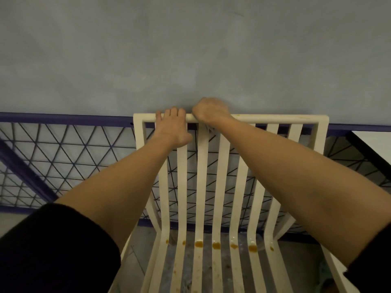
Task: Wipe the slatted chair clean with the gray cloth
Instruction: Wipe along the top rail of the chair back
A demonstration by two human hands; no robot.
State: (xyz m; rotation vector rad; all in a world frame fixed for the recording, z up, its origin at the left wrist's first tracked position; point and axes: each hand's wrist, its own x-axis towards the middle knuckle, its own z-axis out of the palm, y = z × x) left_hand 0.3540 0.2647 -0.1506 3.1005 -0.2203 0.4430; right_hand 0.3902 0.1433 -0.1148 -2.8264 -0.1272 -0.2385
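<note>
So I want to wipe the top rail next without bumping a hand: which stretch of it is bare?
The top rail is bare from the right hand to the right corner. The left half is crowded: the left hand grips it beside the right hand.

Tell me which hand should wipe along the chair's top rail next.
Right, probably. The right hand is curled over the top rail with a scrap of what looks like the gray cloth beneath it. The left hand only steadies the rail.
</note>
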